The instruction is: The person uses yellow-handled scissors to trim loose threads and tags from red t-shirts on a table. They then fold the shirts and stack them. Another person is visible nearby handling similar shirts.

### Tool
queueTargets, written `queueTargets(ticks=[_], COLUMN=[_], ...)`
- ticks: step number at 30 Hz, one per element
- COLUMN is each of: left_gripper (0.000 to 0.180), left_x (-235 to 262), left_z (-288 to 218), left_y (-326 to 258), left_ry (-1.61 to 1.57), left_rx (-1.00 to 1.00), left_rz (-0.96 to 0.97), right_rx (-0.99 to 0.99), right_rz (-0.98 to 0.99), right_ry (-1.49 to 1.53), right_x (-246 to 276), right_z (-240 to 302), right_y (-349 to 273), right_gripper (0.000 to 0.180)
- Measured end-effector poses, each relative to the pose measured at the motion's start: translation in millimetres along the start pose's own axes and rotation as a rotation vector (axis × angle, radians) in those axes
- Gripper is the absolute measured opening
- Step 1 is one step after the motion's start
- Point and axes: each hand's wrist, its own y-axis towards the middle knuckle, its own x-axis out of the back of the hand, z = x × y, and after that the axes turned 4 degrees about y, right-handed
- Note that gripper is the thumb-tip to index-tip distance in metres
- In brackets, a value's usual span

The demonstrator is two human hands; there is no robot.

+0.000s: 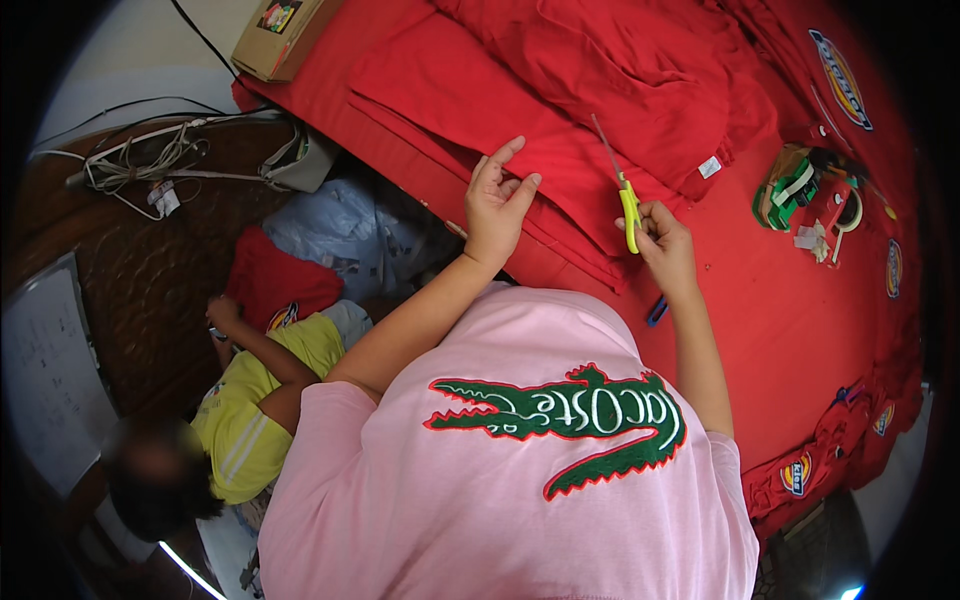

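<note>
Here we grip yellow-handled scissors (631,214) in our right hand (668,252), blades over red cloth (572,165)! Our left hand (496,212) sits near its edge, fingers loosely parted.

The top of the brown box (275,48) is cut off by the upper edge, and so is some of the red cloth (560,70). Part of the pink shirt (380,520) is cut off by the lower edge. Some fingers of the right hand (668,252) are hidden around the yellow scissors (629,205). The face of another person (265,365) is blurred. The marks on the white board (50,370) and the little white tag (709,167) are too small to be read.
</note>
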Motion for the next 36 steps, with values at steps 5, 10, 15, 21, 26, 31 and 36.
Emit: queueTargets(ticks=[5,10,15,21,26,31,36], left_gripper=[0.054,0.051,0.055,0.062,0.065,0.062,0.057], left_x=[-4.6,9.5,8.4,12.8,13.5,14.8,37.4], left_z=[-12.6,0.7,-7.2,-4.0,-5.1,6.6,43.4], left_y=[-0.9,7.6,9.2,7.5,5.1,4.4,-7.6], left_ry=[-0.138,-0.042,-0.140,-0.139,-0.132,-0.147,-0.233], left_rx=[0.013,-0.025,-0.037,-0.032,-0.019,-0.028,0.209], left_rz=[-0.025,0.015,0.029,0.028,0.034,0.013,0.114], right_rx=[0.112,0.129,0.172,0.145,0.134,-0.022,0.039], right_rz=[-0.010,0.011,0.019,0.057,0.067,0.015,-0.272], right_ry=[-0.265,-0.361,-0.491,-0.429,-0.394,-0.335,-0.254], right_x=[-4.7,-16.3,-17.9,-19.6,-20.3,-21.5,-34.7], right_z=[17.5,18.4,32.9,29.2,21.9,28.3,24.2], right_y=[-15.0,-10.3,-0.9,9.5,9.8,-3.1,-40.4], right_gripper=[0.024,0.034,0.036,0.033,0.027,0.028,0.035])
